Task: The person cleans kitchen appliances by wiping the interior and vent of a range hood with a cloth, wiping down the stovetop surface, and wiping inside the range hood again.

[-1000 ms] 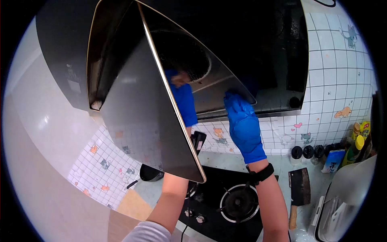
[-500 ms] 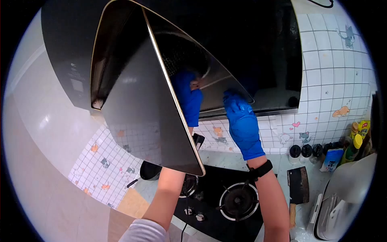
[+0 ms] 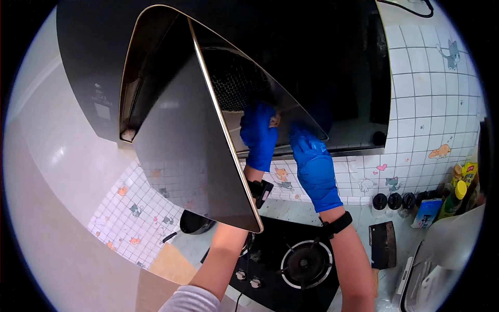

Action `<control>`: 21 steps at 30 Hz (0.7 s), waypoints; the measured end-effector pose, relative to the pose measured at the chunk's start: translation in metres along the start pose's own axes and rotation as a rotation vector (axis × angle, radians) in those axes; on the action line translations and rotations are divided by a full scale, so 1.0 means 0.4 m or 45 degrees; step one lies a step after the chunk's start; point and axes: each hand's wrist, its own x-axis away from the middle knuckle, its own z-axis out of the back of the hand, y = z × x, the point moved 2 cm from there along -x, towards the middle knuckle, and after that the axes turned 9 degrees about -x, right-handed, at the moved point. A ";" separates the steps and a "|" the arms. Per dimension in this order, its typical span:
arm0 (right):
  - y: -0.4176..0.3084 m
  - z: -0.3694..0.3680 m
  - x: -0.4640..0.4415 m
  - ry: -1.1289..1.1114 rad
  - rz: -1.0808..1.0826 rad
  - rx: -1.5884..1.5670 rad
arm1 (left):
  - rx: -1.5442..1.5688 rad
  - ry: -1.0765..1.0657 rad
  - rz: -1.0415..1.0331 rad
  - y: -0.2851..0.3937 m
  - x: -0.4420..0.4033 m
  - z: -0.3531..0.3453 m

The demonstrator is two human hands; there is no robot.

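Note:
A black range hood (image 3: 353, 93) fills the top of the view, its gold-edged glass panel (image 3: 182, 145) swung out toward me. Behind the panel a dark mesh grille (image 3: 236, 78) shows in the hood's opening. My left hand (image 3: 258, 132), in a blue glove, reaches past the panel to the inner surface below the grille. Its fingers are closed round a small brownish piece (image 3: 274, 120) whose kind is unclear. Also gloved in blue, my right hand (image 3: 310, 153) is at the hood's lower edge with curled fingers; what they hold, if anything, is hidden.
Below is a black gas stove (image 3: 306, 262) with a black pan (image 3: 195, 222) to its left. A cleaver (image 3: 383, 244) lies on the counter at right, near several lidded jars (image 3: 394, 202), bottles and a clear-covered container (image 3: 442, 260). Cat-patterned tiles (image 3: 416, 104) cover the wall.
My left hand has moved right and slightly down, showing more of the grille and the dark band on my wrist. My right hand has stayed nearly in place.

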 end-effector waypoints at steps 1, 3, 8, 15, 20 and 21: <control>-0.004 -0.002 0.006 -0.002 0.000 0.011 | 0.342 -0.161 0.154 -0.001 -0.006 -0.014; -0.001 -0.011 0.007 0.039 -0.006 0.128 | 0.641 0.008 0.289 -0.020 -0.047 -0.022; -0.023 -0.001 0.000 0.073 -0.032 0.039 | 0.419 1.140 0.031 0.132 -0.259 0.207; -0.016 0.000 -0.005 0.086 0.008 0.085 | -0.469 0.243 -0.287 0.148 -0.145 0.160; -0.018 0.006 -0.004 0.098 0.001 0.100 | -0.035 0.258 -0.032 0.062 -0.131 0.151; -0.022 0.005 -0.006 0.126 0.027 0.113 | 0.085 0.452 0.009 0.083 -0.172 0.174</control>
